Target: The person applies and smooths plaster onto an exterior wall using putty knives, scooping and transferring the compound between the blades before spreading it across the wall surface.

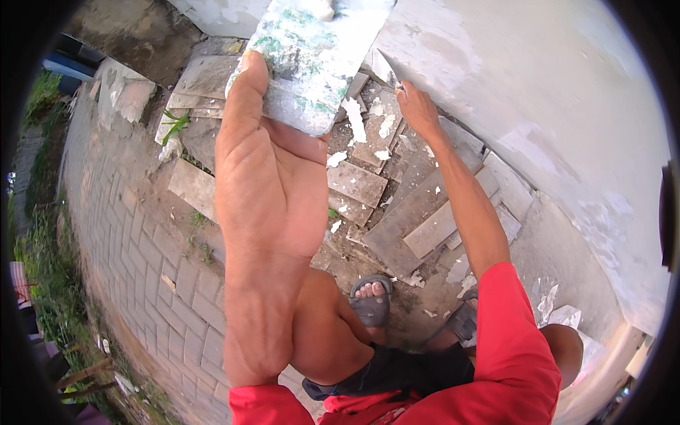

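My left hand [273,159] is raised close in front of me, thumb and fingers gripping a flat rectangular board [301,78]. White paste coats much of the board, over green and grey patches, and a small white lump [322,10] sits near its top edge. Farther right, my right hand [419,112] is closed round the handle of a scraper [382,69], low by the wall. The triangular metal blade points up and left, at the foot of the wall [510,78]. Whether the blade touches the wall I cannot tell. Most of the handle is hidden in my fingers.
Loose tiles and planks [397,212] lie along the wall's foot, strewn with white flakes [354,120]. Grey paving [156,283] stretches to the left, with grass [46,312] beyond. My sandalled foot [370,301] stands near the planks. A stack of slabs [202,81] lies at the far left.
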Demonstrator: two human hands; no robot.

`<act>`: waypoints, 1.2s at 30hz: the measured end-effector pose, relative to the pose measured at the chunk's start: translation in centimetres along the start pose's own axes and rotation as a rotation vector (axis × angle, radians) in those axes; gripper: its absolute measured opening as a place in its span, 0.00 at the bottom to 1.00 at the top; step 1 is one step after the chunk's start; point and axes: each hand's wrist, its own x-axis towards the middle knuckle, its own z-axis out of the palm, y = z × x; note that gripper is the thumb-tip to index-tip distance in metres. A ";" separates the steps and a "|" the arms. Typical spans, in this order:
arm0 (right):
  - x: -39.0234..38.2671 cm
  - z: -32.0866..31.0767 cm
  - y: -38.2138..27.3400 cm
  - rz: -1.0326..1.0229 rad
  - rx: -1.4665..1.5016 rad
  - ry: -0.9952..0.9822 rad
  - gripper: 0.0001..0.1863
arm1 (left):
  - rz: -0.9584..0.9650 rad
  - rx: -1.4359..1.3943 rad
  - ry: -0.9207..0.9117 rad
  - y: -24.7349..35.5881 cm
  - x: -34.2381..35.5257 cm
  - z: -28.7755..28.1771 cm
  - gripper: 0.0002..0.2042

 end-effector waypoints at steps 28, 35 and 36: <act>-3.0 -8.3 3.3 0.072 0.147 0.197 0.21 | -0.075 -0.036 -0.038 -0.3 -0.5 0.3 0.12; -11.6 -7.6 0.8 0.323 0.379 0.381 0.19 | -0.037 -0.011 -0.013 0.4 -0.7 0.9 0.12; -11.2 -6.0 0.4 0.288 0.355 0.292 0.19 | -0.042 -0.029 -0.043 0.1 -0.6 1.0 0.12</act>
